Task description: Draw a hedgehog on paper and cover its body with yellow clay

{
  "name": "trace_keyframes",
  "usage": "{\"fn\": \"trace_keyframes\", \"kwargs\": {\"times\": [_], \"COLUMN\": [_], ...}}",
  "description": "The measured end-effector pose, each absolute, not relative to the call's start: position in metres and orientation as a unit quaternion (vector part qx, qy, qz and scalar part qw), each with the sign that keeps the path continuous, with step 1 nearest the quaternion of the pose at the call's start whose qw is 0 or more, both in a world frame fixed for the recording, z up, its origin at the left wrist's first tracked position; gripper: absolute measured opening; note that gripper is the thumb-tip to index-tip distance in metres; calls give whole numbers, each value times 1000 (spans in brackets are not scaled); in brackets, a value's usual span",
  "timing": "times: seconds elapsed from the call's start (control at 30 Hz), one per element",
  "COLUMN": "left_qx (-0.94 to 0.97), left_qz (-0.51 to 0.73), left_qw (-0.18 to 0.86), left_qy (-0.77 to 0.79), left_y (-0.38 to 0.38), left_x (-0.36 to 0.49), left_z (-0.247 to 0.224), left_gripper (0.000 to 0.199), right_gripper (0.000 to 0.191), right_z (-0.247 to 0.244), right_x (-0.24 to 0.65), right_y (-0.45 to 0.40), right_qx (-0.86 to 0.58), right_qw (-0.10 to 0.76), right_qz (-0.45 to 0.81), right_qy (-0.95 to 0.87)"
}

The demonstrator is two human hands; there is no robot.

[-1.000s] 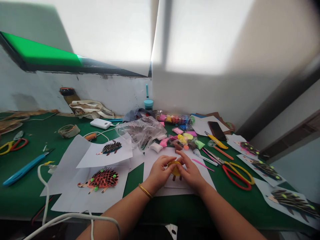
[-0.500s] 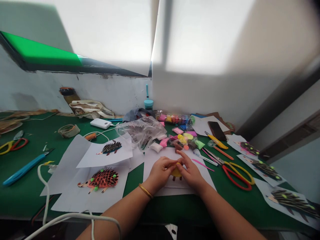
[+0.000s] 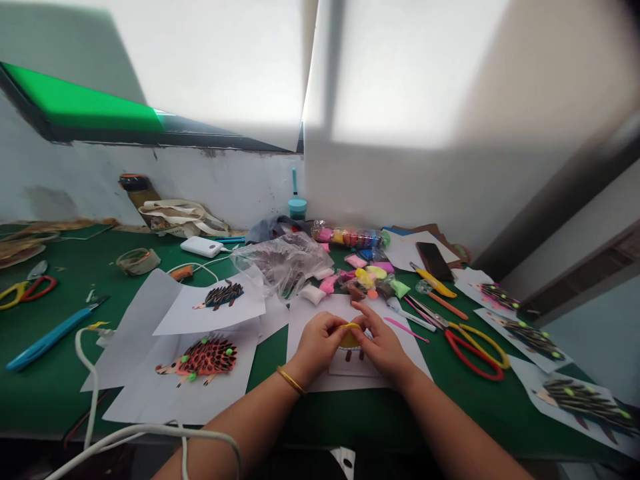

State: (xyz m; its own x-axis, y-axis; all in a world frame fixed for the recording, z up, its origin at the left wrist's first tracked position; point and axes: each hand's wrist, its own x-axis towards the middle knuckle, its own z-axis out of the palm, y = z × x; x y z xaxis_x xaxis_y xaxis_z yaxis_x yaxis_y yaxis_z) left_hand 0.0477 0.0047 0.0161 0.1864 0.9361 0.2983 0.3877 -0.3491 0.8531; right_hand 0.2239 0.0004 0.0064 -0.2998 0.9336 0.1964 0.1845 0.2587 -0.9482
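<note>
Watching through the head camera, I have the yellow clay piece pinched between the left hand and right hand, thumbs and fingers drawn in on both sides, neither hand nearer. It lies over the white paper, just beyond the brown legs, seemingly longest side to side; fingers hide its ends.

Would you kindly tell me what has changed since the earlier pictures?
The flat yellow piece, held between the left hand and right hand, has shifted: less of it shows than at first, its lower edge slightly higher. Neither hand let go. The white paper below stayed put.
</note>
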Motion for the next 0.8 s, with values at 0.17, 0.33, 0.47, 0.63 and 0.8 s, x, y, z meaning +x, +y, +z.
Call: {"fn": "trace_keyframes", "kwargs": {"times": [0.17,0.33,0.47,0.63,0.8], "left_qx": [650,668,679,660,666], "left_qz": [460,459,440,440,430], "left_qw": [374,371,352,383,382], "left_qy": [475,453,471,474,475], "left_y": [7,6,7,7,7], "left_x": [48,47,47,49,49], "left_z": [12,11,13,14,12], "left_gripper": [19,32,16,27,23], "right_gripper": [53,49,50,49,48], "right_z": [5,5,7,5,5], "right_x": [227,227,224,226,227], "right_y": [3,3,0,1,1], "right_qx": [-433,-433,-423,-422,-428], "right_qw": [441,429,410,454,424], "right_qz": [359,355,398,362,358], "right_qy": [-700,-708,-703,-696,-713]}}
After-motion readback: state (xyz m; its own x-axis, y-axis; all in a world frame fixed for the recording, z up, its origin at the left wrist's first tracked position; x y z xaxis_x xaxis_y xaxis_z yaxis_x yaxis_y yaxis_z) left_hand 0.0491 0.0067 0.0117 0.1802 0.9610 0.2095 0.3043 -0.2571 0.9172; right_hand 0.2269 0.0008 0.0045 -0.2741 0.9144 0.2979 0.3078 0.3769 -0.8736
